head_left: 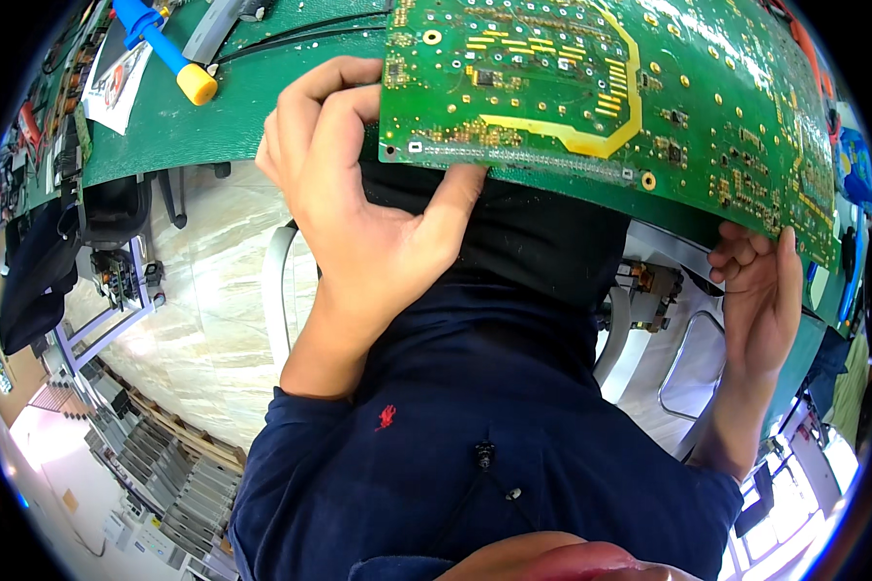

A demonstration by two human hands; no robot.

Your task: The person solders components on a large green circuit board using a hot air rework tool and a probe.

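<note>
A large green circuit board (562, 107) with gold traces, small components and plated holes is held up over the front edge of the green bench, above my lap. My left hand (368, 203) grips its lower left corner, fingers bent beside the left edge and thumb against the lower edge. My right hand (754, 290) holds the lower right edge with its thumb up against the board and the other fingers curled, their tips partly hidden.
The green bench (184, 126) carries a blue and yellow tool (170, 53), white paper (116, 102), black cables and clutter at both sides. A black chair (114, 208), a metal-framed stand (126, 290) and stacked grey panels (170, 484) are at left. Blue objects (853, 169) lie at far right.
</note>
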